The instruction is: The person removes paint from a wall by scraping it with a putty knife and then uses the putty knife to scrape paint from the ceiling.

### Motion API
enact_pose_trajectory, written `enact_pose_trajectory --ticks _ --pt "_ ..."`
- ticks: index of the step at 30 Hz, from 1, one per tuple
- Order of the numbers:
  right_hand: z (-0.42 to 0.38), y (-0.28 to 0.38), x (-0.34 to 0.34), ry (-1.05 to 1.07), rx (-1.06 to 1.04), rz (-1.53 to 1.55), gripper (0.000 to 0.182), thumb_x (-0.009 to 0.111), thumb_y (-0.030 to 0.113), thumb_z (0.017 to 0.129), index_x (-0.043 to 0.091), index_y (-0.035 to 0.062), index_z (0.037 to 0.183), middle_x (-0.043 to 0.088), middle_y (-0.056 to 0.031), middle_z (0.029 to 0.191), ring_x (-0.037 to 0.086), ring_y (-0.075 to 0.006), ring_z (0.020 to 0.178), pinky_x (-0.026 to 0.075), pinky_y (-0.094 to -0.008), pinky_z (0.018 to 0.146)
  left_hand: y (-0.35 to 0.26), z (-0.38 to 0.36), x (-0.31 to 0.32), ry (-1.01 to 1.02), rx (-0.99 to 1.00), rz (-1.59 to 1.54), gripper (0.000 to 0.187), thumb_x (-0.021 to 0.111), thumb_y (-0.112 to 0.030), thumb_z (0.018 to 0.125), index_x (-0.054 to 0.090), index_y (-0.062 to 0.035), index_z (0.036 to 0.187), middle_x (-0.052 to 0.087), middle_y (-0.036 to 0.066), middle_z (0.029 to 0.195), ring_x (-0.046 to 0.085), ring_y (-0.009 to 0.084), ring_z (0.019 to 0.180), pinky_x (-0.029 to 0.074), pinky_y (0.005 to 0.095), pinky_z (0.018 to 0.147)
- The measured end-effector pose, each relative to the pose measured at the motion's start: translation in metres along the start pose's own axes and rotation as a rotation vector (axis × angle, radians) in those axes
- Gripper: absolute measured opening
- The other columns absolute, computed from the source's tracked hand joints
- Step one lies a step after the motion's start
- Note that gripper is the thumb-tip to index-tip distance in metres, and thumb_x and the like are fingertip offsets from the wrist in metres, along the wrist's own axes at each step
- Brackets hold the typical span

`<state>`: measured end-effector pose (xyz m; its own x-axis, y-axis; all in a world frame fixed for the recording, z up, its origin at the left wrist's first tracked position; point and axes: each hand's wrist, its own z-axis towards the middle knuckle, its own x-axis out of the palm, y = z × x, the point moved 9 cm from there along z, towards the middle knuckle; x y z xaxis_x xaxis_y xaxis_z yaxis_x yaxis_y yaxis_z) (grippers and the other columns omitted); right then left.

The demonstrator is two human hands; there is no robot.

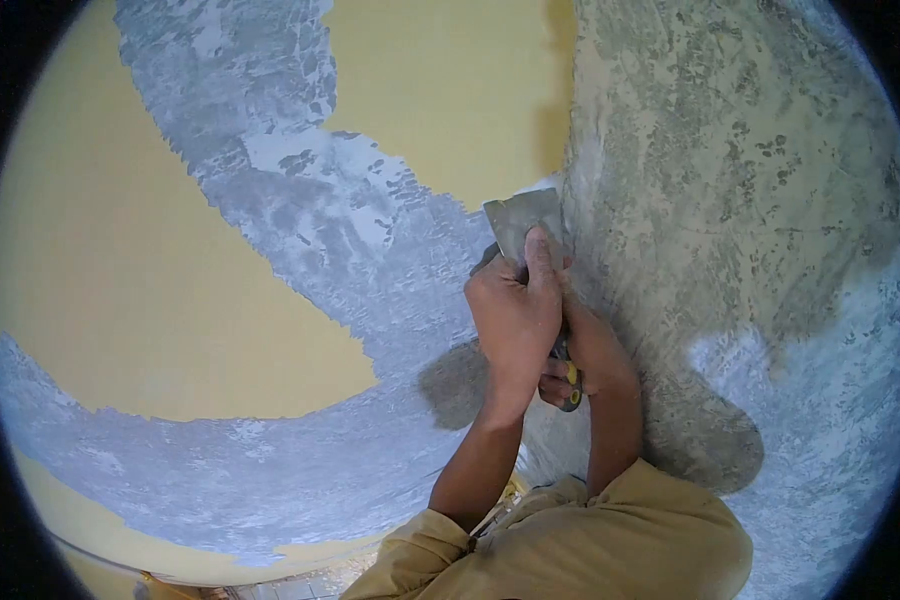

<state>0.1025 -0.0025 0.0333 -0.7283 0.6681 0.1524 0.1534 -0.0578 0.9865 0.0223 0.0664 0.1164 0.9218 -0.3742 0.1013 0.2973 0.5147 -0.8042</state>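
A scraper point(523, 218) with a broad flat metal blade lies against the wall, its edge at the border of a yellow patch. My left hand point(515, 305) presses on the blade, thumb laid along its face and the other fingers mostly hidden. Below and to the right, my right hand point(592, 355) is closed around the dark handle, which ends in a yellow and black butt point(573, 390). The yellow coating point(450, 90) above the blade has a ragged lower edge. Bare grey-blue surface point(370, 270) with white smears spreads to the left of my hands.
A large yellow area point(160, 270) with jagged edges covers the left. On the right, an adjoining surface point(730, 180) is mottled grey and stripped. Dark shadows of my arms fall on both sides. Pale debris and a tiled floor point(310, 582) show at the bottom.
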Motion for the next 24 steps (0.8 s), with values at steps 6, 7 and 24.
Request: enact_pose_trajectory --ticks 6,7,24 --pt "-0.014 0.002 0.007 0.105 0.229 0.133 0.058 0.034 0.057 0.091 0.054 0.0029 0.082 0.040 -0.0013 0.044 0.034 -0.0115 0.030 0.030 -0.0300 0.029 -0.007 0.000 -0.001 -0.017 -0.045 0.015 0.033 0.055 -0.020 0.089 0.065 0.0042 0.070 0.060 0.014 0.055 0.056 0.0157 0.048 0.042 0.0322 0.049" --pt "-0.012 0.002 0.009 0.103 0.230 0.137 0.058 0.034 0.057 0.091 0.054 0.0029 0.082 0.040 -0.0013 0.044 0.034 -0.0115 0.030 0.030 -0.0300 0.029 -0.010 0.001 0.000 -0.020 -0.048 0.027 0.033 0.055 -0.020 0.089 0.065 0.0046 0.069 0.060 0.014 0.054 0.055 0.0156 0.047 0.042 0.0322 0.048" --pt "-0.036 -0.007 0.065 0.491 0.298 0.399 0.059 0.029 0.065 0.088 0.048 0.0119 0.074 0.031 -0.0006 0.041 0.032 -0.0171 0.027 0.032 -0.0340 0.029 -0.016 0.000 -0.036 -0.009 -0.146 0.259 0.039 0.057 -0.027 0.087 0.061 0.0064 0.069 0.058 0.012 0.052 0.049 0.0137 0.046 0.041 0.0338 0.048"
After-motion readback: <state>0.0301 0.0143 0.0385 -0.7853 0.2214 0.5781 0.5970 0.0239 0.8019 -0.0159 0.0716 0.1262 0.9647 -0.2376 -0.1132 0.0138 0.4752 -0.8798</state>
